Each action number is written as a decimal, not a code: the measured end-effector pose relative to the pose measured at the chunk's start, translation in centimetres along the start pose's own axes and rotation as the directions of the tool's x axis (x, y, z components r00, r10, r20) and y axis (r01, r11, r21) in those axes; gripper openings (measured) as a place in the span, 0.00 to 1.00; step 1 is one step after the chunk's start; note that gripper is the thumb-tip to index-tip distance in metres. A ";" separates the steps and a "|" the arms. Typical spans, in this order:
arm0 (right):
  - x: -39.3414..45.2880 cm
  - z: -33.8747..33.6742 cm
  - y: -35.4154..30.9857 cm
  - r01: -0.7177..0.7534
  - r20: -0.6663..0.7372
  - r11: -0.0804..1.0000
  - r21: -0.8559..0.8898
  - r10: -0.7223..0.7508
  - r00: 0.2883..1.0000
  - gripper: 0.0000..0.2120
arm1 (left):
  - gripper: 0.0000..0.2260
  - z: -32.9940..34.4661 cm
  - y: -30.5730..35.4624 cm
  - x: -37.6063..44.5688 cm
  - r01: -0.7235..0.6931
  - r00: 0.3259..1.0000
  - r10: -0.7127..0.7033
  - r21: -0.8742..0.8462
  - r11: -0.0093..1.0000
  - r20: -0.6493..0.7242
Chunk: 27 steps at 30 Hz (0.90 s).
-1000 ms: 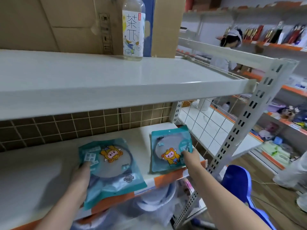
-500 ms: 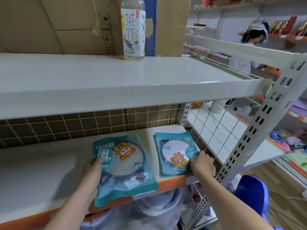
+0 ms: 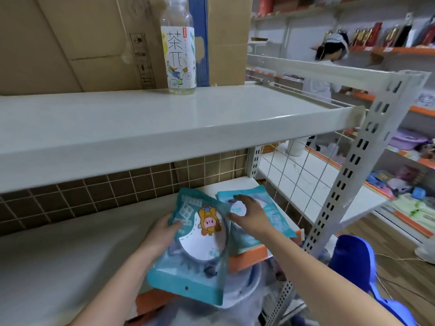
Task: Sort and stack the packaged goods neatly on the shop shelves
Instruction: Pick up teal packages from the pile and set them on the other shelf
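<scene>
Since a second ago we have lifted the left packet (image 3: 197, 243) off the lower shelf (image 3: 70, 255) and tilted it toward the right packet (image 3: 266, 220). Our left hand (image 3: 162, 234) holds its edge in a curled grip; our right hand (image 3: 247, 217) hovers spread over the right packet. We judge stacking is underway: next, square it on top, minding the orange front lip (image 3: 249, 255) and wire side grid (image 3: 294, 175).

One wide-angle camera sits on my head, looking forward and down at the lower shelf (image 3: 70, 255) close in front of me. My forearms enter from the bottom edge. The upper shelf (image 3: 141, 128) crosses mid-frame, and the view's right side opens onto farther shop aisles.
</scene>
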State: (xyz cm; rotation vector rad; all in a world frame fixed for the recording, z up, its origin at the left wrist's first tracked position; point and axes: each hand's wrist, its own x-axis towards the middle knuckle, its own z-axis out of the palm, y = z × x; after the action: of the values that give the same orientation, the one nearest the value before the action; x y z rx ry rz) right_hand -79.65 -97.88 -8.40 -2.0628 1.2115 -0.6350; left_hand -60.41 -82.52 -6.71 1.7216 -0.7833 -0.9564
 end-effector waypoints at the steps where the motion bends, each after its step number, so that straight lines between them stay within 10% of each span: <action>1: 0.0 0.0 -0.9 0.028 0.052 1.000 0.009 -0.029 0.998 0.35 | 0.05 -0.1 0.6 0.1 -0.043 0.997 0.038 0.070 0.997 0.063; 4: -0.3 -0.1 -3.7 0.004 0.243 0.996 0.085 -0.025 0.970 0.43 | 0.07 -0.1 1.9 0.5 -0.158 0.961 0.092 0.244 0.957 0.262; 9: -0.7 -1.0 -4.8 -0.061 0.354 0.983 0.176 -0.005 0.935 0.08 | 0.05 0.3 1.4 2.0 -0.267 0.958 0.183 0.453 0.850 0.222; 17: -0.5 -2.8 0.5 -0.357 0.184 0.759 0.545 0.307 0.934 0.09 | 0.06 -1.5 -0.7 4.1 -0.151 0.965 0.236 0.488 0.860 -0.117; 23: 1.1 -2.4 5.2 -0.455 0.001 0.510 0.730 0.665 0.747 0.08 | 0.07 -1.9 -3.3 4.9 -0.114 0.970 0.221 0.603 0.790 -0.105; 27: 1.6 -2.2 6.7 -0.488 -0.137 0.539 0.687 0.755 0.641 0.08 | 0.07 -2.6 -5.8 4.7 -0.067 0.985 0.159 0.691 0.720 -0.070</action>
State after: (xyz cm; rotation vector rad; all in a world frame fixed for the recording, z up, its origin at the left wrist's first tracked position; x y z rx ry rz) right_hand -84.27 -102.32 -11.78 -0.8342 1.6248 -0.9615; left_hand -55.47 -83.54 -12.80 2.3076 -1.2522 -0.4701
